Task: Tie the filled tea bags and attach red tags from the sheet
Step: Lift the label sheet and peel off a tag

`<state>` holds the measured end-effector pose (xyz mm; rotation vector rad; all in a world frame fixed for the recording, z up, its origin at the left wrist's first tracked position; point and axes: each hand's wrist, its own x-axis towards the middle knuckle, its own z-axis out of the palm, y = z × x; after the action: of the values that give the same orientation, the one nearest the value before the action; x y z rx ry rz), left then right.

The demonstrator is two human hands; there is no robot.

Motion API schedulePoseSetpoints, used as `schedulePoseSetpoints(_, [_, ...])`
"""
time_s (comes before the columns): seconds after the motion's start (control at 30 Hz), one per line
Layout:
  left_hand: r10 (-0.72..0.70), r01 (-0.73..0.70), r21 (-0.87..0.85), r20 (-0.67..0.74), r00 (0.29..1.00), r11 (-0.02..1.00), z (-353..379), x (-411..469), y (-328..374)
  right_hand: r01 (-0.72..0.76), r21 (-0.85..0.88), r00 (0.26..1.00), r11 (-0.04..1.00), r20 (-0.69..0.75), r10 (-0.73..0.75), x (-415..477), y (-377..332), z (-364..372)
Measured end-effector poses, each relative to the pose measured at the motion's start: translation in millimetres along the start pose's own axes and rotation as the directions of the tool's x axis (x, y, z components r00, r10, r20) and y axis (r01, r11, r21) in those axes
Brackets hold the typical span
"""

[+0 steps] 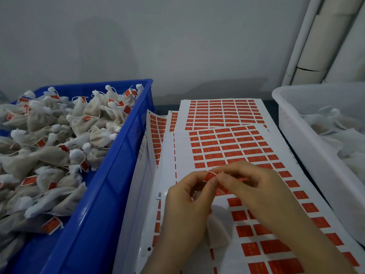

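Note:
My left hand [189, 196] and my right hand [250, 184] meet over the top sheet of red tags [233, 147]. Between their fingertips both pinch one red tag [209, 176], bent and lifted off the sheet. A filled tea bag [218, 233] hangs under my left palm, held by its neck against the hand; its body rests on the sheet. Rows of red tags cover the sheet, with bare white gaps where tags are gone near my hands.
A blue crate [110, 175] on the left is heaped with tied tea bags [59, 135] carrying red tags. A white tub [296, 135] on the right holds untagged bags [339, 131]. More tag sheets [217, 109] lie stacked behind. White pipes [316, 46] stand at the back right.

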<state>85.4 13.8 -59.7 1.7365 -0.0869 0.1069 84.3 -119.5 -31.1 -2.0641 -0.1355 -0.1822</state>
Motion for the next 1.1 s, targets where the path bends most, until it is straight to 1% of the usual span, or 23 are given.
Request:
schedulePoseSetpoints(0.07, [0.023, -0.024, 0.056, 0.004, 1.000, 0.998, 0, 0, -1, 0.004, -0.052, 1.000, 0.999, -0.011, -0.005, 0, 0, -1])
schedulePoseSetpoints(0.17, [0.041, -0.042, 0.092, 0.010, 0.999, 0.995, 0, 1, -2, 0.029, -0.089, 0.999, 0.996, -0.033, -0.033, 1, 2, -3])
schedulePoseSetpoints(0.37, [0.042, -0.038, 0.058, -0.071, 0.997, 0.998, 0, 1, -3, 0.092, -0.211, 0.989, 0.973, -0.095, -0.114, 1, 4, 3])
schedulePoseSetpoints(0.5, [0.003, 0.006, 0.073, -0.124, 0.992, 0.997, -1, 2, 1, 0.083, -0.263, 0.987, 0.961, -0.112, -0.116, 0, 6, 11])
schedulePoseSetpoints(0.57, [0.000, 0.017, 0.088, -0.186, 0.983, 0.996, -1, 3, 2, 0.033, -0.223, 0.988, 0.974, -0.141, -0.065, 0, 6, 12])
schedulePoseSetpoints(0.6, [0.023, -0.003, 0.101, -0.204, 0.979, 0.995, -1, 2, 3, 0.001, -0.184, 0.987, 0.983, -0.157, -0.030, 0, 5, 11])
schedulePoseSetpoints(0.67, [0.116, -0.089, 0.147, -0.186, 0.976, 0.985, 0, -1, 3, -0.057, -0.102, 0.982, 0.993, -0.185, 0.037, -1, 2, 10])
schedulePoseSetpoints(0.73, [0.241, -0.212, 0.212, -0.123, 0.963, 0.954, 1, -5, 5, -0.100, -0.028, 0.976, 0.995, -0.195, 0.092, -1, -1, 9])
schedulePoseSetpoints(0.8, [0.338, -0.309, 0.231, -0.100, 0.936, 0.923, 2, -7, 6, -0.120, 0.045, 0.973, 0.992, -0.191, 0.126, -1, 0, 8])
schedulePoseSetpoints(0.83, [0.362, -0.332, 0.226, -0.105, 0.926, 0.916, 3, -8, 6, -0.122, 0.077, 0.973, 0.990, -0.189, 0.134, 0, 0, 8])
schedulePoseSetpoints(1.0, [0.376, -0.342, 0.198, -0.172, 0.911, 0.919, 4, -7, 2, -0.122, 0.172, 0.974, 0.977, -0.168, 0.152, -1, -1, 10])
schedulePoseSetpoints(1.1, [0.386, -0.347, 0.213, -0.184, 0.904, 0.913, 3, -6, 1, -0.089, 0.111, 0.976, 0.990, -0.186, 0.109, -2, -4, 10])
